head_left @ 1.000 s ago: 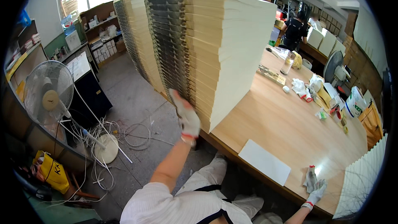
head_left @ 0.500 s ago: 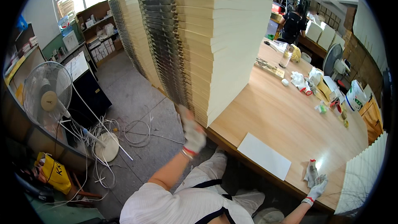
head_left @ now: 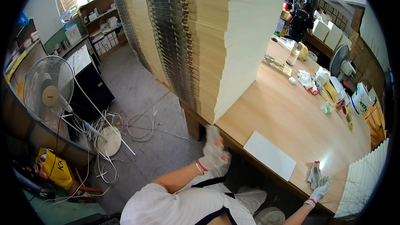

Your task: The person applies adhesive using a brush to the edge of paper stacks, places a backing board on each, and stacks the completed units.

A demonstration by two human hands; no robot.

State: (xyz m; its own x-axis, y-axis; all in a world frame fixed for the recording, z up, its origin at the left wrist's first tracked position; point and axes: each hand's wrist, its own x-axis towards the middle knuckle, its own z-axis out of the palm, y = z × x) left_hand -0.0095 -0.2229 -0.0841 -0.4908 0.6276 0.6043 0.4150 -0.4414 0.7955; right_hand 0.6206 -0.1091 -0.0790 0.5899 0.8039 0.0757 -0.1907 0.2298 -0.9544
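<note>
A tall stack of bound paper blocks [head_left: 210, 50] rises at the table's near left, its sides cream with dark printed bands and one plain white face. My left hand [head_left: 216, 154], in a white knit glove, hangs just below the stack's lower corner, apart from it, blurred by motion. Its fingers point upward and I cannot make out anything in them. On the table at the right, my gloved right hand [head_left: 320, 189] rests with fingers outstretched against a loose greyish glove [head_left: 314, 175]. A white sheet [head_left: 270, 155] lies between the two hands near the table edge.
The wooden table [head_left: 266, 104] carries a glass [head_left: 294, 54], white gloves [head_left: 306, 80] and a white bucket [head_left: 360, 99]. Pleated white paper [head_left: 362, 183] stands at right. A floor fan [head_left: 50, 87] and tangled cables [head_left: 104, 158] are at left. Another person [head_left: 301, 24] works far back.
My left hand has come away from the stack's lower edge, moving down and right toward my body. The right hand stays by the loose glove. The view has shifted slightly.
</note>
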